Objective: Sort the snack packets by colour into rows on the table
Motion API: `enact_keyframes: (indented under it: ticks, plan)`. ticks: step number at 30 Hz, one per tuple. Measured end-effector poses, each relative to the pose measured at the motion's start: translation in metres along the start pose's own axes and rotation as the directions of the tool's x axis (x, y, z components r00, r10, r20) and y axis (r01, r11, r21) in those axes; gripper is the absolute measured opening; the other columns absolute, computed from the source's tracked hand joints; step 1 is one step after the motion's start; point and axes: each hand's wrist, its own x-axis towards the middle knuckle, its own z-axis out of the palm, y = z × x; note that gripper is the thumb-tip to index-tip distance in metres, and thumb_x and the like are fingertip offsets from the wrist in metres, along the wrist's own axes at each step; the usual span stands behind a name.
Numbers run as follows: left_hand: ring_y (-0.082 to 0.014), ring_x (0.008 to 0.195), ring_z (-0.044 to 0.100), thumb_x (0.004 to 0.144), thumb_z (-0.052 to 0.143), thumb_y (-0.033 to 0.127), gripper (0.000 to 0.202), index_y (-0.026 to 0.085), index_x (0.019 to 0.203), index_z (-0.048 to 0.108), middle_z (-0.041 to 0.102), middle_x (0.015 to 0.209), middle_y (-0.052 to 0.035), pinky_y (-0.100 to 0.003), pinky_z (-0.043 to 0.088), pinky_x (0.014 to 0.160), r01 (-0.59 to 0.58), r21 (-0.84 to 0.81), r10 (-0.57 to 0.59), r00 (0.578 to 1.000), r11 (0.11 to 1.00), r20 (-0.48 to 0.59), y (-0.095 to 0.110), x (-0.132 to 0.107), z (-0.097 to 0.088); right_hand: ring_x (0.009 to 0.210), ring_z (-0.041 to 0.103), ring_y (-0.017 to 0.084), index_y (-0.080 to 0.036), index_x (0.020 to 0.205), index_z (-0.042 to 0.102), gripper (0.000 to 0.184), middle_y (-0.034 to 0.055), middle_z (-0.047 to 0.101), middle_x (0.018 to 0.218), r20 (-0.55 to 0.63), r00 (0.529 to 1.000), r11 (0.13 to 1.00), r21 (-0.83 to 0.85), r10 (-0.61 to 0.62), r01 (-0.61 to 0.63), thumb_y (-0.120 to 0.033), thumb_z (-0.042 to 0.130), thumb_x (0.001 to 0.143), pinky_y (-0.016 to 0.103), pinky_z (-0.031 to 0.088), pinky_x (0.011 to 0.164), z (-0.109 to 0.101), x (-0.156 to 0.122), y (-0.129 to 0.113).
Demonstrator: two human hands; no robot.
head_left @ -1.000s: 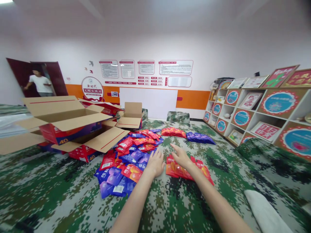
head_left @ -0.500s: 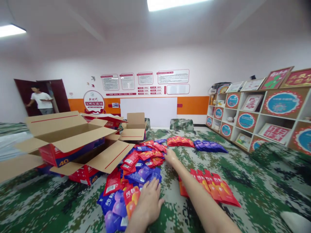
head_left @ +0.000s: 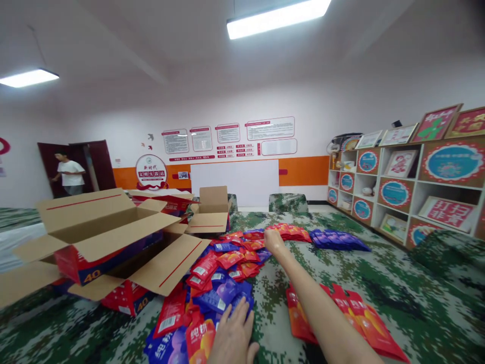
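Note:
A loose heap of red and blue printed packets (head_left: 223, 260) spreads over the near middle of the table. My left hand (head_left: 235, 328) lies palm down on blue packets (head_left: 217, 296) at the heap's near right, fingers stretched out and holding nothing. At the heap's far right end is my right hand (head_left: 273, 241), its fingers curled closed and mostly turned from view; whatever they grip is hidden. Just behind it begins a neat overlapping row of red packets (head_left: 295, 232), followed by a row of blue ones (head_left: 339, 239). Under my right forearm lie fanned red packets (head_left: 359, 316), partly covered.
Open cardboard boxes (head_left: 113, 222) stand stacked on the left, flaps spread outward. A smaller open box (head_left: 208, 215) sits behind the heap. Camouflage cloth (head_left: 397, 283) covers the table. Shelves (head_left: 390, 184) line the right wall. A person (head_left: 70, 174) is by the far left door.
My right hand has moved a little farther along the heap towards the red row, and its fingers are more curled. My left hand stays on the blue packets. The view has tilted up.

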Motion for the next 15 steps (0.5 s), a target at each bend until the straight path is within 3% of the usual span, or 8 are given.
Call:
enact_keyframes:
  ticks: [4, 7, 9, 11, 13, 15]
  plan:
    - [-0.0255, 0.134, 0.012, 0.074, 0.052, 0.027, 0.067, 0.024, 0.136, 0.029, 0.019, 0.146, -0.0042, -0.044, 0.013, 0.109, -0.048, -0.077, 0.028, 0.97, 0.996, -0.241, 0.014, 0.003, -0.013, 0.083, 0.059, 0.019, -0.012, 0.081, 0.066, 0.029, 0.0133, 0.066, 0.086, -0.097, 0.991, 0.996, -0.018, -0.094, 0.092, -0.021, 0.039, 0.083, 0.025, 0.037, 0.071, -0.049, -0.008, 0.016]
    - [-0.0241, 0.134, 0.012, 0.073, 0.053, 0.024, 0.072, 0.024, 0.138, 0.022, 0.015, 0.146, -0.0046, -0.042, 0.017, 0.108, -0.111, -0.232, -0.011, 0.883, 0.966, -0.468, 0.031, 0.02, -0.024, 0.061, 0.053, 0.013, -0.014, 0.065, 0.063, 0.027, 0.0054, 0.061, 0.064, -0.118, 0.962, 0.967, 0.046, -0.244, 0.251, -0.025, 0.044, 0.079, 0.023, 0.032, 0.057, -0.079, -0.035, 0.03]
    - [-0.0245, 0.133, 0.016, 0.071, 0.058, 0.025, 0.076, 0.023, 0.138, 0.023, 0.021, 0.144, -0.007, -0.042, 0.018, 0.108, -0.162, -0.383, -0.086, 0.828, 0.91, -0.554, 0.043, 0.039, -0.026, 0.051, 0.044, 0.01, -0.014, 0.058, 0.06, 0.028, 0.0006, 0.054, 0.053, -0.079, 0.946, 0.933, 0.153, -0.315, 0.324, -0.026, 0.045, 0.077, 0.022, 0.027, 0.051, -0.088, -0.058, 0.039]
    - [-0.0264, 0.131, 0.023, 0.066, 0.066, 0.028, 0.08, 0.021, 0.136, 0.028, 0.03, 0.139, -0.0102, -0.042, 0.021, 0.107, -0.21, -0.575, -0.16, 0.836, 0.791, -0.525, 0.055, 0.057, -0.022, 0.046, 0.037, 0.008, -0.013, 0.054, 0.057, 0.028, -0.0026, 0.047, 0.048, -0.003, 0.938, 0.895, 0.297, -0.348, 0.333, -0.027, 0.046, 0.076, 0.022, 0.024, 0.047, -0.089, -0.083, 0.048]
    - [-0.0275, 0.122, 0.039, 0.062, 0.071, 0.03, 0.082, 0.018, 0.134, 0.033, 0.041, 0.131, -0.0131, -0.041, 0.033, 0.101, -0.226, -0.795, -0.191, 0.901, 0.563, -0.391, 0.067, 0.071, -0.011, 0.044, 0.034, 0.007, -0.013, 0.055, 0.057, 0.028, -0.0042, 0.044, 0.047, 0.076, 0.933, 0.848, 0.448, -0.351, 0.283, -0.03, 0.048, 0.075, 0.021, 0.022, 0.045, -0.084, -0.107, 0.056]
    - [-0.0266, 0.106, 0.054, 0.062, 0.072, 0.034, 0.073, 0.014, 0.126, 0.043, 0.054, 0.118, -0.0138, -0.038, 0.043, 0.09, -0.186, -0.922, -0.142, 0.959, 0.339, -0.246, 0.079, 0.078, 0.002, 0.044, 0.033, 0.006, -0.013, 0.058, 0.057, 0.028, -0.0047, 0.043, 0.047, 0.12, 0.935, 0.789, 0.579, -0.333, 0.207, -0.033, 0.05, 0.075, 0.02, 0.022, 0.044, -0.076, -0.129, 0.061]
